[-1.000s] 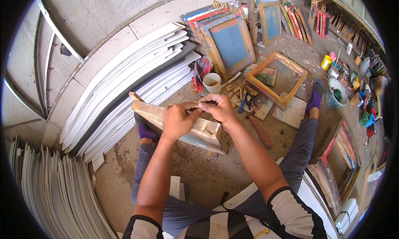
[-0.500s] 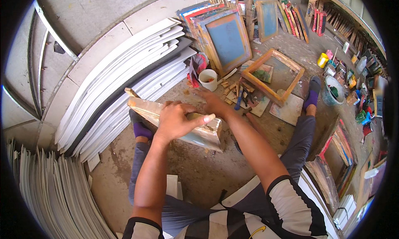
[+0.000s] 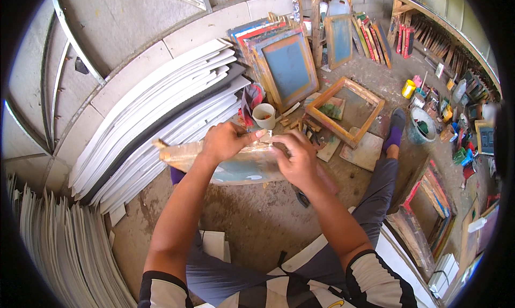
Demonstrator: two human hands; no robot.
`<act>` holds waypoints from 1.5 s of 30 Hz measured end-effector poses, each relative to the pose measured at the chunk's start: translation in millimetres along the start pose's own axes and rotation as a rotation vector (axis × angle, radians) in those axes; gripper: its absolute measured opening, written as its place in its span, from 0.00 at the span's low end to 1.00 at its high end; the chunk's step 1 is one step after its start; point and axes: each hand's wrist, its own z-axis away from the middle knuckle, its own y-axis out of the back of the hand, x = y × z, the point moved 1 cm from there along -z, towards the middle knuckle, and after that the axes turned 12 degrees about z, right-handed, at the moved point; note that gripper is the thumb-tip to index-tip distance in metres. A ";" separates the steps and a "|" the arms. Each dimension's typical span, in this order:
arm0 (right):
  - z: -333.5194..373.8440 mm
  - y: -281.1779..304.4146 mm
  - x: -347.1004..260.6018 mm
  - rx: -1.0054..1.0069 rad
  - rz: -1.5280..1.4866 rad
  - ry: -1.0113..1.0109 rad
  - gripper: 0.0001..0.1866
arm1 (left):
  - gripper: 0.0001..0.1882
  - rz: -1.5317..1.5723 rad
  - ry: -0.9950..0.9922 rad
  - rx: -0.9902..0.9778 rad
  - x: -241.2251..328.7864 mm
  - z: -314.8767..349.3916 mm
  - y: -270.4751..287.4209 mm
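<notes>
A worn wooden screen-printing frame [image 3: 185, 153] with blue-grey mesh is tilted up between my knees. My left hand [image 3: 221, 142] is closed over its upper edge, thumb pointing along the wood. At the right end of that edge my right hand [image 3: 296, 159] has its fingers curled together, beside a shiny, pale, ragged bit [image 3: 270, 136] that looks like peeling tape. What the right fingertips pinch is too small to tell. Beyond the hands stands a white bucket [image 3: 263, 115] with some orange-red matter inside.
White sheets [image 3: 155, 120] are stacked at left. An empty wooden frame [image 3: 346, 112] lies ahead on the floor, near wood scraps. Blue-meshed frames [image 3: 287, 67] lean at the back. Paint containers and a pail [image 3: 421, 127] stand at right, past my foot [image 3: 396, 127].
My right hand has drawn back from the floor beyond the frame to the frame's right end. The frame has turned, showing more of its mesh. My left hand stays on it.
</notes>
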 end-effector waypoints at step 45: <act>37.1 -56.3 53.1 0.189 -0.391 -0.448 0.11 | 0.41 0.124 -0.026 0.063 7.2 -45.5 -30.1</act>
